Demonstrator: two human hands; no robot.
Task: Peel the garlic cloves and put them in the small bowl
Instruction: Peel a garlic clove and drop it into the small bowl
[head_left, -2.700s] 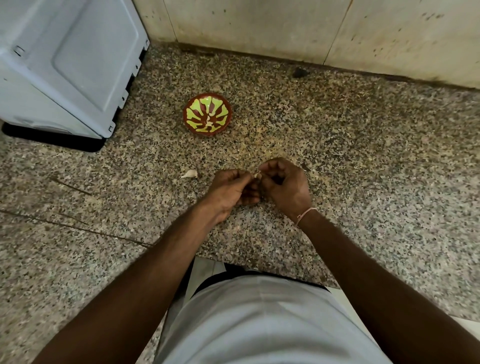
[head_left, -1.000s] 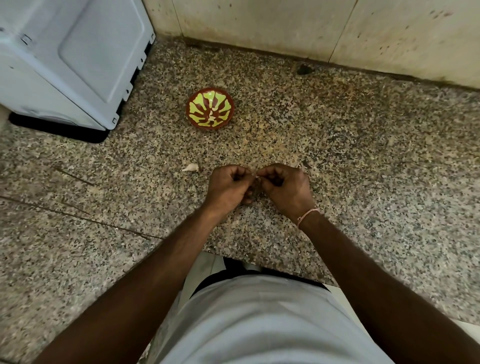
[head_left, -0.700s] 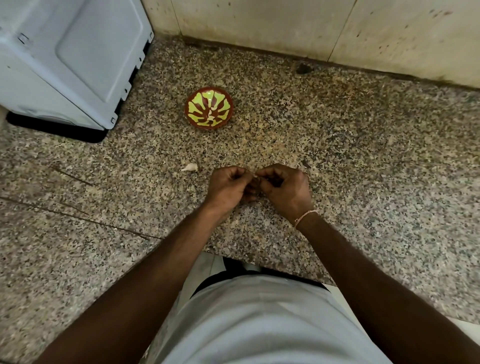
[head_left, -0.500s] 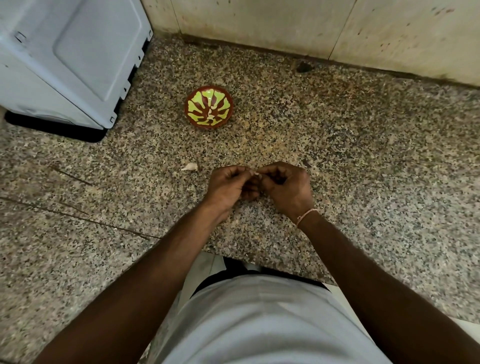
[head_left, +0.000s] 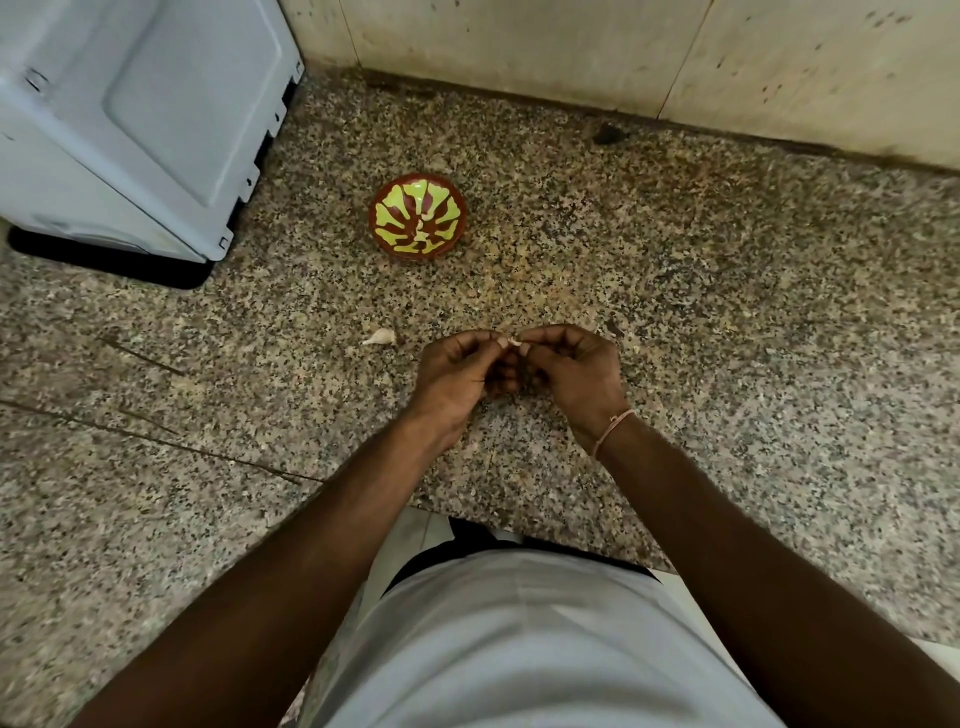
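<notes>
Pale, papery garlic clove (head_left: 514, 341) pinched between the fingertips of both hands, just above the countertop (head_left: 727, 312). Only a small sliver shows; long axis cannot be told. Peel state too small to read.

Left hand (head_left: 457, 371): fingers curled, thumb and forefinger nipping the clove from its left side. Right hand (head_left: 576, 371): fingers curled likewise, pinching from the right. The two sets of fingertips meet at the clove; remaining fingers tucked under, knuckles nearly touching. Thin cord bracelet (head_left: 613, 423) on the right wrist.

Second clove (head_left: 380, 338), whitish and apparently still in its skin, lies on the speckled granite just left of the left hand, pointed tip toward the left. Left hand is plainly the nearer one to it.

Small bowl (head_left: 417, 216), brown rim with yellow-green pattern, sits farther back on the counter, up and slightly left of the hands, well apart from them. A pale bit near its centre, possibly a peeled clove; not certain.

Judgement: peeling in progress. The drop-off lies forward and a little left, so either hand could reach, left marginally closer.

White appliance (head_left: 135, 114) at far left, tiled wall (head_left: 571, 47) behind.
</notes>
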